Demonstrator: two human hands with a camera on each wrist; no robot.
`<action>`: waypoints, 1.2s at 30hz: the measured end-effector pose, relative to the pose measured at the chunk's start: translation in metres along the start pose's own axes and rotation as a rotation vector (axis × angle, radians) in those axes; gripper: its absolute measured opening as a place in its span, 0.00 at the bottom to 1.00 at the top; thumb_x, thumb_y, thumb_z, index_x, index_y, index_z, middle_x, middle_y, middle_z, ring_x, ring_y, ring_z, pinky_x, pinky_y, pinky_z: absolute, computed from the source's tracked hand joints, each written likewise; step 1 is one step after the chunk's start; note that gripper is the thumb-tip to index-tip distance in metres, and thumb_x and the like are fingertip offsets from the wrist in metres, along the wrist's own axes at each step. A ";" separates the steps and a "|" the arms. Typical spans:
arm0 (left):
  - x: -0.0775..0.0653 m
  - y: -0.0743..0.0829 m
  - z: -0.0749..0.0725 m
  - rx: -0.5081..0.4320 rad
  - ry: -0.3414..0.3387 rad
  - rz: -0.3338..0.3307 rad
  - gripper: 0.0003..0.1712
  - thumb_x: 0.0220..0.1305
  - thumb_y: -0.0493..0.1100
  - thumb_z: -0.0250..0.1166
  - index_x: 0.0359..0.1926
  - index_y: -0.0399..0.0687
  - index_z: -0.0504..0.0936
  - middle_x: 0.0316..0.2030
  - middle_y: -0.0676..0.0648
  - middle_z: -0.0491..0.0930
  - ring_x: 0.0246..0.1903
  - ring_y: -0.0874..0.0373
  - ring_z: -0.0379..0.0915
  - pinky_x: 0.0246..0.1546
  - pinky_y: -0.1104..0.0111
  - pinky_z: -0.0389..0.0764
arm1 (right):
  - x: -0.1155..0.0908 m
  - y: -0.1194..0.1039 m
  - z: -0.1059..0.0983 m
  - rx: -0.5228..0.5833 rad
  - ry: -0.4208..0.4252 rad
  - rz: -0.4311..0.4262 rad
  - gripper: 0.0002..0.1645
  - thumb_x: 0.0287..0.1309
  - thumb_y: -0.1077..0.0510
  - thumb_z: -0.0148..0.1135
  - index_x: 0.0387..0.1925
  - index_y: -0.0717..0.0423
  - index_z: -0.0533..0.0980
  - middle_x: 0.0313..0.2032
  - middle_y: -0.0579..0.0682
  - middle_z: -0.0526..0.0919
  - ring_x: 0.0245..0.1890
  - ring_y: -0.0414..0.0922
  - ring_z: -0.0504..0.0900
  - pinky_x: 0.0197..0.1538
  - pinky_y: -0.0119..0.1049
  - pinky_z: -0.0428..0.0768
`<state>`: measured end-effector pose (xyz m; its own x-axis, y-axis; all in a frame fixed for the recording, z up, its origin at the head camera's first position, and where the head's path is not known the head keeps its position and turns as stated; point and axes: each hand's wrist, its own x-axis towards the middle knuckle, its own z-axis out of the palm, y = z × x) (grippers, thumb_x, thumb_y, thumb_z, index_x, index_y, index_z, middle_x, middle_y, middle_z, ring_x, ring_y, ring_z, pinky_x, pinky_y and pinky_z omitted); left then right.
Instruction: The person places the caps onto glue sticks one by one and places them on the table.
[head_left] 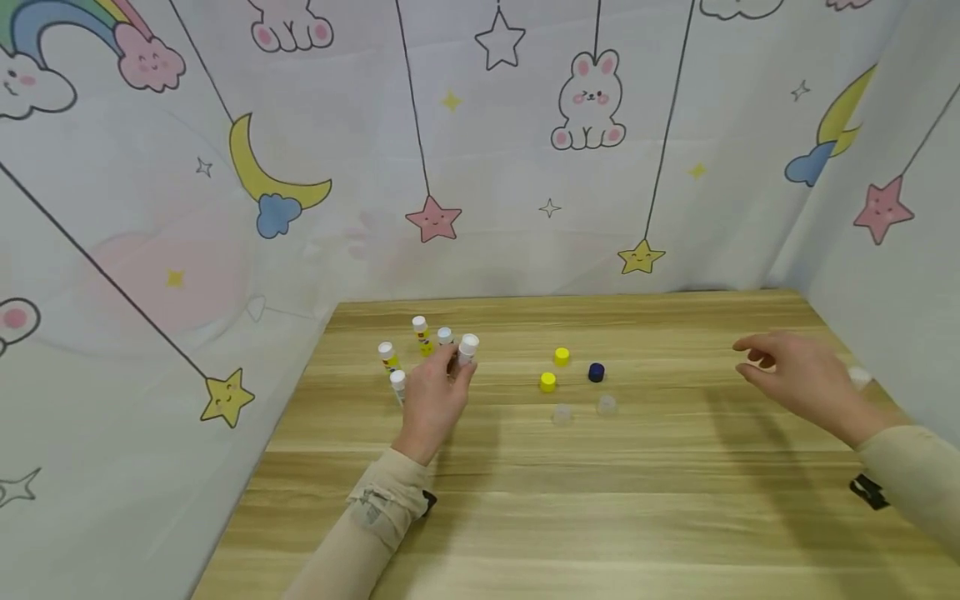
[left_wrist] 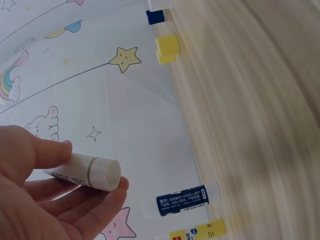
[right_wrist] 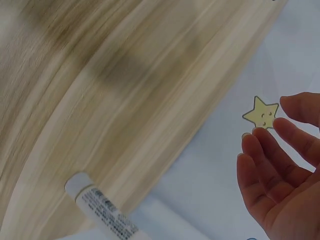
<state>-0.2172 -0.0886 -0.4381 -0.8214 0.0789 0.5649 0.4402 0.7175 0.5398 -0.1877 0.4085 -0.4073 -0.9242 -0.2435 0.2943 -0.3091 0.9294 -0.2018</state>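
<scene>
My left hand (head_left: 433, 400) pinches a white glue stick (head_left: 468, 347) between thumb and fingers, above the table's left part. In the left wrist view, the held glue stick (left_wrist: 82, 169) is tilted, its white end past the fingertips. Close by stand several capped glue sticks, among them a yellow one (head_left: 389, 358) and a navy-labelled one (left_wrist: 182, 201). On the right, my right hand (head_left: 806, 379) hovers over the table with loosely bent fingers and holds nothing. Near it, a white glue stick (right_wrist: 107, 212) with dark print appears in the right wrist view.
Mid-table sit small caps: two yellow, one of them a front yellow cap (head_left: 547, 382), a navy cap (head_left: 596, 372), and two translucent ones, such as the right translucent cap (head_left: 607, 405). A printed curtain (head_left: 510, 167) encloses the wooden table (head_left: 570, 517) at the back and sides.
</scene>
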 end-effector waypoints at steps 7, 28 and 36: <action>0.001 0.004 0.002 0.009 -0.004 0.021 0.13 0.64 0.41 0.72 0.47 0.42 0.83 0.37 0.47 0.85 0.33 0.56 0.81 0.34 0.60 0.81 | 0.002 -0.012 0.010 0.063 -0.013 0.005 0.19 0.62 0.57 0.69 0.53 0.60 0.81 0.43 0.56 0.85 0.39 0.52 0.84 0.37 0.53 0.81; 0.002 0.008 0.007 -0.016 -0.010 0.030 0.13 0.65 0.43 0.71 0.48 0.43 0.83 0.37 0.49 0.83 0.33 0.58 0.77 0.34 0.62 0.79 | 0.013 -0.047 0.047 0.189 -0.048 0.003 0.18 0.64 0.57 0.68 0.54 0.56 0.81 0.45 0.54 0.85 0.40 0.49 0.84 0.41 0.52 0.81; 0.002 0.009 0.007 -0.027 -0.012 0.030 0.13 0.65 0.43 0.71 0.47 0.43 0.83 0.36 0.49 0.83 0.33 0.58 0.77 0.34 0.62 0.78 | 0.017 -0.056 0.060 0.230 -0.043 -0.016 0.18 0.62 0.60 0.69 0.53 0.57 0.82 0.45 0.55 0.85 0.40 0.50 0.84 0.42 0.51 0.82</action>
<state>-0.2171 -0.0769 -0.4369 -0.8118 0.1089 0.5737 0.4743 0.6961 0.5390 -0.1999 0.3351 -0.4470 -0.9260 -0.2736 0.2601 -0.3620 0.8390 -0.4062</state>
